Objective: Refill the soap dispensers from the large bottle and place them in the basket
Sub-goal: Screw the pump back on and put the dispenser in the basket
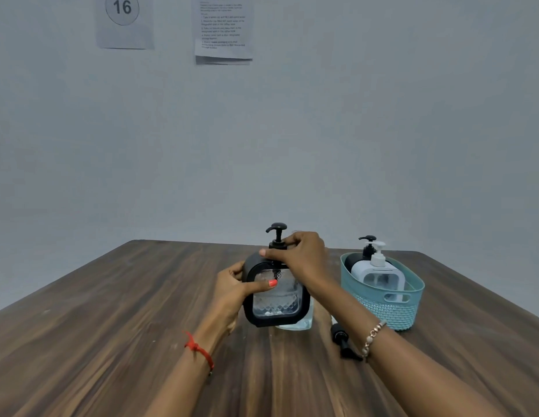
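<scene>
A black soap dispenser (275,299) with a clear patterned window stands upright on the wooden table (112,326) in the middle. My left hand (235,288) grips its left side, thumb across the window. My right hand (298,255) pinches the collar of its black pump (276,233) at the top. Behind the dispenser, mostly hidden, stands a clear large bottle (295,322). To the right a teal basket (385,308) holds a white dispenser (379,273) and a black dispenser (366,251).
A loose black pump cap (342,340) lies on the table just under my right forearm, in front of the basket. Two paper sheets hang on the grey wall (352,115), which meets the table's far edge.
</scene>
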The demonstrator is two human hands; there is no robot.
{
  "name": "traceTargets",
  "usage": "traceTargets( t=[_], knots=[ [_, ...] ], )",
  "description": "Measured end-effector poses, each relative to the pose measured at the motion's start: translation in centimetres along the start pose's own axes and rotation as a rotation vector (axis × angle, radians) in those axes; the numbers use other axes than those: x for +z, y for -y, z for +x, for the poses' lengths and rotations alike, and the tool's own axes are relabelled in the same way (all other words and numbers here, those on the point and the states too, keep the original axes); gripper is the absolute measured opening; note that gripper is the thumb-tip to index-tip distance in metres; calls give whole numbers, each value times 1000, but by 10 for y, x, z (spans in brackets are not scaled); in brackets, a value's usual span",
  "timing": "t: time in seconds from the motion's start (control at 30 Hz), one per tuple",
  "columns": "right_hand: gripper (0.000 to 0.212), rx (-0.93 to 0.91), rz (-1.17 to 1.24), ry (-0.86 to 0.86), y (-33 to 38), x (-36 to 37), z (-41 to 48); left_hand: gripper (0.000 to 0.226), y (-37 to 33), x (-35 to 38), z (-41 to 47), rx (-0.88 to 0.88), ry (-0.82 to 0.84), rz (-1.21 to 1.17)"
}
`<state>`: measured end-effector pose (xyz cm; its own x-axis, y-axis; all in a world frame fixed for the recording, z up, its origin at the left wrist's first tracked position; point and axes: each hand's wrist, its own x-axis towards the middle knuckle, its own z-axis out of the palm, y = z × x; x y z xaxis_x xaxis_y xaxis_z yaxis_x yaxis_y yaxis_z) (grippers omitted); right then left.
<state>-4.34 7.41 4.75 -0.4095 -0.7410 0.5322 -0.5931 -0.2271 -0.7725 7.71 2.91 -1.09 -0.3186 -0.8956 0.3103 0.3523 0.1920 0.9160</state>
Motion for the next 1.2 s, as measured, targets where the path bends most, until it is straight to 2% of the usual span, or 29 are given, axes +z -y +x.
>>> traceTargets(
  t=[0.2,0.33,0.47,0.67,0.8,0.87,1.03,1.2],
  knots=[
    [34,-30,-152,-237,-5,12,-6,41,2,10,-1,36,-58,73],
    [35,-38,-189,-271,-7,12,-8,41,3,12,-2,33,-60,81],
    [36,-29,-170,-123,-10,1,-10,43,1,13,-4,23,-48,63],
    [14,41,209,200,-13,-44,-6,44,-5,21,-5,34,-25,-3],
    [44,40,266,313,-35,-74,-1,42,-7,35,-7,36,15,-27],
    [49,41,255,336,-44,-92,0,40,-8,45,-8,28,41,-43],
    [45,71,186,359,-53,-140,-2,38,-5,80,-6,37,116,-69],
    [45,63,126,270,-58,-180,12,36,0,123,4,63,187,-44]
  ],
)
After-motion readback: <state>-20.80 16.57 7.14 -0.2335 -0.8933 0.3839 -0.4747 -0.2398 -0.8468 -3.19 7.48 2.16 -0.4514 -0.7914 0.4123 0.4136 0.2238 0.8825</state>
